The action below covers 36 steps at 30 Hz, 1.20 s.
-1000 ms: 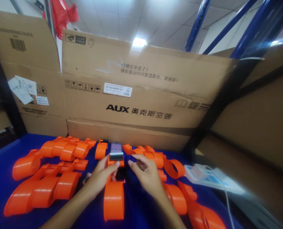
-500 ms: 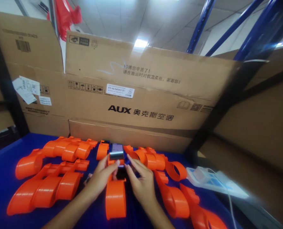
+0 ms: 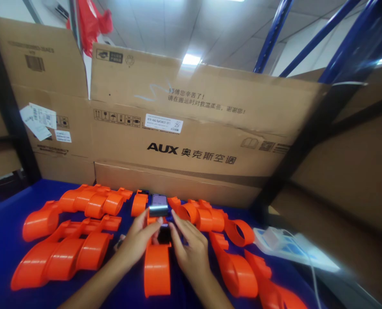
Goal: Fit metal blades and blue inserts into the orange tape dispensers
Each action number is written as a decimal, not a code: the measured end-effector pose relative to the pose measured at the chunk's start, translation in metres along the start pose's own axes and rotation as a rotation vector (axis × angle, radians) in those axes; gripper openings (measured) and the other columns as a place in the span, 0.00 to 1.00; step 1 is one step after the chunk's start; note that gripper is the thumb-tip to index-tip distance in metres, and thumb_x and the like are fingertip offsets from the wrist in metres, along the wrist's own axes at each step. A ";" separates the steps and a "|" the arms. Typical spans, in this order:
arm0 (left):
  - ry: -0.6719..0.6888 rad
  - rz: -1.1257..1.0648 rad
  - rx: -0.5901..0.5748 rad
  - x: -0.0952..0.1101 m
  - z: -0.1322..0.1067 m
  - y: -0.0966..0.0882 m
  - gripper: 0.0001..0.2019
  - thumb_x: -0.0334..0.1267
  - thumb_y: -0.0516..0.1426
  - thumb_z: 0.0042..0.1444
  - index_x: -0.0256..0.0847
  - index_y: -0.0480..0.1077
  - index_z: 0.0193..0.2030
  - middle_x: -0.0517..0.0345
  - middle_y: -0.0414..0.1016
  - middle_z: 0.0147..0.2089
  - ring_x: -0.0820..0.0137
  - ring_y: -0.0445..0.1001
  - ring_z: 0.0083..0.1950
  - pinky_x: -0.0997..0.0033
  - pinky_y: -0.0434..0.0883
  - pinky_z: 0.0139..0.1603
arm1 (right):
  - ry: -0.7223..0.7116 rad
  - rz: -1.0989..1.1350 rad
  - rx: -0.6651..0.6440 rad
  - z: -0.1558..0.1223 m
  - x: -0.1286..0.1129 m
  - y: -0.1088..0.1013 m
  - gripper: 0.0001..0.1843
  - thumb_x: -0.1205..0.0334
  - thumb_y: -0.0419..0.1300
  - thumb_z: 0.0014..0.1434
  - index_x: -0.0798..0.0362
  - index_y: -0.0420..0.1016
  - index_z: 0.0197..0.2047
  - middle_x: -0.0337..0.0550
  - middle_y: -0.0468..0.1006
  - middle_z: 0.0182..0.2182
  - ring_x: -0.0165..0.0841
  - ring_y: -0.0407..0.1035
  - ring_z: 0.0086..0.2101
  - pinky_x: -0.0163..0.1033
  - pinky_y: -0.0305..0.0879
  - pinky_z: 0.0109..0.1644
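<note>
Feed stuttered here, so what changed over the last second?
The right hand slid left and closed in; its fingertips now touch the middle orange part beside the left hand. The left hand kept its grip there. The other orange pieces and cardboard boxes stayed put.

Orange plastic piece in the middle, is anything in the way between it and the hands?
Nothing visible is. The left hand and right hand both touch the far end of the orange curved plastic piece, right by the small grey device with a screen.
</note>
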State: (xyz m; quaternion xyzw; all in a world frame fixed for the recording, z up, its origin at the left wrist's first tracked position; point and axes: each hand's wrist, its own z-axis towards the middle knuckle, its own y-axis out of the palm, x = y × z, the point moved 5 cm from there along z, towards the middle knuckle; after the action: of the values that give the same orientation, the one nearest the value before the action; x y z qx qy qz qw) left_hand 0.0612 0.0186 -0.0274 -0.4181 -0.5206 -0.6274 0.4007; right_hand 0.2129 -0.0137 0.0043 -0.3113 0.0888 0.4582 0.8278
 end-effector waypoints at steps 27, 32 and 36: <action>-0.091 -0.079 -0.030 -0.008 -0.001 0.001 0.16 0.49 0.66 0.53 0.39 0.77 0.42 0.54 0.80 0.30 0.68 0.75 0.27 0.69 0.70 0.33 | 0.092 0.090 -0.098 0.006 0.003 -0.004 0.21 0.61 0.55 0.69 0.49 0.74 0.62 0.50 0.84 0.45 0.41 0.79 0.41 0.47 0.76 0.48; -0.190 -0.084 -0.061 -0.007 -0.013 0.003 0.27 0.44 0.69 0.50 0.43 0.75 0.58 0.54 0.82 0.33 0.59 0.82 0.37 0.63 0.73 0.42 | 0.358 0.360 -0.094 0.010 0.012 -0.009 0.23 0.51 0.51 0.71 0.46 0.71 0.64 0.47 0.83 0.47 0.43 0.78 0.45 0.45 0.77 0.46; -0.179 -0.118 -0.139 0.000 -0.022 0.010 0.37 0.38 0.71 0.47 0.49 0.68 0.65 0.48 0.82 0.50 0.56 0.82 0.47 0.63 0.75 0.47 | 0.412 0.707 -0.280 0.011 0.004 -0.002 0.24 0.45 0.50 0.69 0.45 0.72 0.62 0.48 0.83 0.44 0.44 0.78 0.42 0.49 0.75 0.48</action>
State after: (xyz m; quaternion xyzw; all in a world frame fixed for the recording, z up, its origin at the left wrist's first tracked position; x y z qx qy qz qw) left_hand 0.0686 -0.0045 -0.0270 -0.4678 -0.5331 -0.6448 0.2850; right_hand 0.2153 -0.0046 0.0122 -0.4560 0.2903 0.6494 0.5348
